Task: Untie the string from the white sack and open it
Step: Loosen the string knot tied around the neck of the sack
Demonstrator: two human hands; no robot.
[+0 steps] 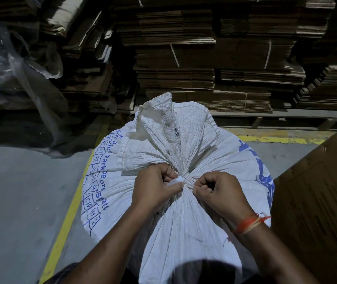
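A full white woven sack (184,218) with blue print stands in front of me, its neck gathered and bound by a white string (187,179). The loose top of the sack (163,124) flares up behind the knot. My left hand (153,186) pinches a flat white end of the string at the left side of the neck. My right hand (219,189), with an orange thread round its wrist, pinches the string on the right side. Both hands press against the neck, and the knot is partly hidden by the fingers.
Bundled stacks of flattened cardboard (194,58) rise behind the sack. A brown carton (319,201) stands close on the right. A yellow floor line (67,214) runs along the grey concrete on the left. Clear plastic sheeting (9,64) hangs at the far left.
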